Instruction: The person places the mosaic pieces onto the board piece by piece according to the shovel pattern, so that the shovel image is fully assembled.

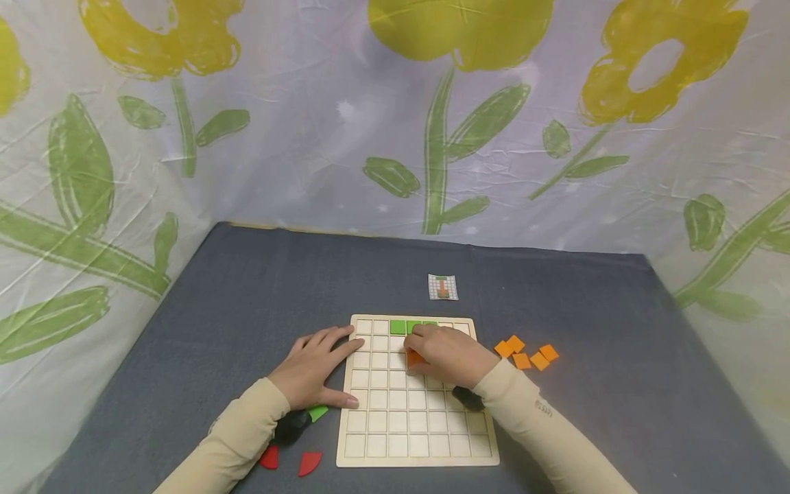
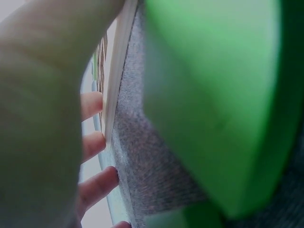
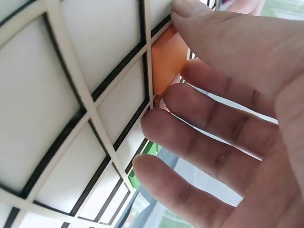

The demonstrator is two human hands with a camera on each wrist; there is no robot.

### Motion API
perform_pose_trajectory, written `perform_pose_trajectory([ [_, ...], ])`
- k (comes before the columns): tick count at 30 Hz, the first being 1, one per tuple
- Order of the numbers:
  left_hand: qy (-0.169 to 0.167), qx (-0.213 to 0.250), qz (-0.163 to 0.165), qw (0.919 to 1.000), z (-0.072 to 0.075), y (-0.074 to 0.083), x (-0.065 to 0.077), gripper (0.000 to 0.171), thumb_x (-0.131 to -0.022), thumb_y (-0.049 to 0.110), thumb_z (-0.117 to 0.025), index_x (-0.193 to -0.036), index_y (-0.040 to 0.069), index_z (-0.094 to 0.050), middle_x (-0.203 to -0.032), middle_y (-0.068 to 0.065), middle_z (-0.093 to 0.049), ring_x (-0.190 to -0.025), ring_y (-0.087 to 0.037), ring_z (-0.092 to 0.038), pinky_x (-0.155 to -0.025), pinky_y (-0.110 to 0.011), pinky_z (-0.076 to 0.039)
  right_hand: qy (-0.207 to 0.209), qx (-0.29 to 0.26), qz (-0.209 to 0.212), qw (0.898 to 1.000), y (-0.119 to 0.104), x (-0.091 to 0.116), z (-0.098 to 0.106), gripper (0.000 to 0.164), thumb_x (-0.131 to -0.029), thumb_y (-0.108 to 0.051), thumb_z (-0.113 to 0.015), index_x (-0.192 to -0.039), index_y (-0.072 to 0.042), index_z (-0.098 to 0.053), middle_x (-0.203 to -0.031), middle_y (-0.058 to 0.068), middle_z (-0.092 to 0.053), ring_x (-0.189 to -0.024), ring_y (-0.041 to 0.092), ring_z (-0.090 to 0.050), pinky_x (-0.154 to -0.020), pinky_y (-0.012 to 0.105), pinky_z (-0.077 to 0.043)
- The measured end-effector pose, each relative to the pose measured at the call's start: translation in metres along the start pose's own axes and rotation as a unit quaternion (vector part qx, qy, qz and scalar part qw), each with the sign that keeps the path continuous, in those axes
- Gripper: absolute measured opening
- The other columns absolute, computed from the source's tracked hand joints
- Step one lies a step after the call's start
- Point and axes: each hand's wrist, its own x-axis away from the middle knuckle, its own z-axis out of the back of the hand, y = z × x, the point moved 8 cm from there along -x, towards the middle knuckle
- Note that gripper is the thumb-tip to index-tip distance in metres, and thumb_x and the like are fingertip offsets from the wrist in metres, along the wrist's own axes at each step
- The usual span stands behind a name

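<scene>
A pale wooden grid board [image 1: 395, 461] lies on the dark cloth. My left hand [image 1: 306, 368] is spread along its left edge, with the thumb and fingertips on the rim. Over the upper middle of the board, my right hand [image 1: 449, 355] pinches an orange square tile [image 3: 167, 59] between thumb and fingers, at a cell of the grid. Part of that tile is covered by the fingers. Green tiles [image 1: 398, 327] sit in the board's top row, partly hidden behind the right hand. Large and close in the left wrist view is a green piece [image 2: 213, 95].
Several loose orange tiles [image 1: 521, 361] lie right of the board. Two red quarter-round pieces [image 1: 310, 463] are at the lower left, near the left wrist. A small printed card [image 1: 443, 287] with a grid picture lies beyond the board. A flowered curtain [image 1: 321, 137] surrounds the table.
</scene>
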Motion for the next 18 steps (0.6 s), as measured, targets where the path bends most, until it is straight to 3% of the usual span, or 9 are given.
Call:
perform_pose_trajectory([
  [7, 0.001, -0.002, -0.001, 1.0, -0.0006, 0.0, -0.0002, 0.09, -0.073, 0.065, -0.07, -0.144, 0.016, -0.045, -0.15, -0.012, -0.036, -0.135, -0.034, -0.036, -0.098, -0.061, -0.033, 0.018, -0.005, 0.006, 1.0, 0.0013, 0.0052, 0.0039, 0.026, -0.084, -0.031, -0.075, -0.103, -0.015, -0.067, -0.094, -0.004, -0.061, -0.084, 0.009, -0.058, -0.077, 0.024, -0.051],
  [18, -0.002, 0.0, 0.002, 1.0, -0.0015, -0.0015, -0.0012, 0.091, -0.073, 0.067, -0.069, -0.144, 0.016, -0.044, -0.15, -0.011, -0.036, -0.135, -0.035, -0.036, -0.098, -0.06, -0.034, 0.025, 0.004, 0.004, 1.0, 0.0019, 0.0089, 0.0048, 0.019, -0.086, -0.027, -0.073, -0.096, -0.013, -0.067, -0.09, -0.004, -0.06, -0.081, 0.01, -0.057, -0.073, 0.024, -0.051],
])
